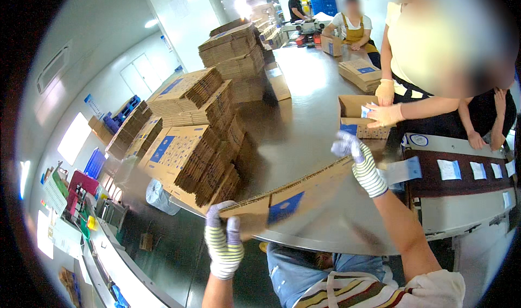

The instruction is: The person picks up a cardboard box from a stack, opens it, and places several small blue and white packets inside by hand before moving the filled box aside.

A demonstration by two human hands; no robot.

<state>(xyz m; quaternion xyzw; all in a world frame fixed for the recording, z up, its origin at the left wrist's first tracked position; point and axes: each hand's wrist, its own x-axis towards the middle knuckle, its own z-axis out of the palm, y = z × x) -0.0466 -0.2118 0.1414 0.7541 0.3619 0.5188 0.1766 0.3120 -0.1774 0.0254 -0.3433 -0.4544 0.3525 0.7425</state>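
Note:
A flattened cardboard box with a blue panel is held up at a slant over the near edge of the metal table. My left hand, in a striped glove, grips its left end between thumb and fingers. At the other end, my right hand, gloved the same way, has bent fingers at the box's upper corner; they are slightly blurred. The palm side of that hand's hold is hidden. Beyond it stands an open cardboard box, into which a co-worker's gloved hands reach with a small white-and-blue packet.
Tall stacks of flattened boxes line the left of the metal table. On the right, a dark conveyor belt carries several small packets. More flat boxes lie farther back, near another person. A bagged bin stands below left.

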